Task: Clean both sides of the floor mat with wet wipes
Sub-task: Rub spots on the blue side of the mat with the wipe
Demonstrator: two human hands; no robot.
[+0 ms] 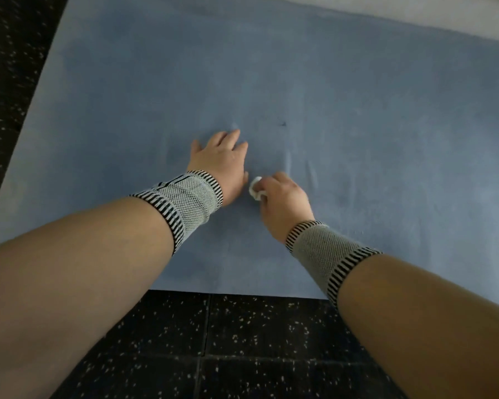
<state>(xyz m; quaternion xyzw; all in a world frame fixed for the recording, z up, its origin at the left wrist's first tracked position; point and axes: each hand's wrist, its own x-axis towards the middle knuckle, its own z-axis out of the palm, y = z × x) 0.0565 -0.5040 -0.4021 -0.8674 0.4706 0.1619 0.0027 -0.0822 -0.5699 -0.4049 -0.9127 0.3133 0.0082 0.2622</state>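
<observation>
A large blue floor mat (357,110) lies flat on the dark floor and fills most of the view. My left hand (222,162) rests flat on the mat near its middle, fingers straight. Just to its right, my right hand (284,200) grips a small crumpled white wet wipe (255,188) and holds it against the mat. A small dark speck (283,124) sits on the mat beyond both hands. Both wrists wear grey knitted bands with black stripes.
Black speckled floor tiles (242,341) border the mat at its near edge and along its left side. A pale strip, floor or wall (415,12), runs along the mat's far right edge. Faint creases (311,171) mark the mat right of my hands.
</observation>
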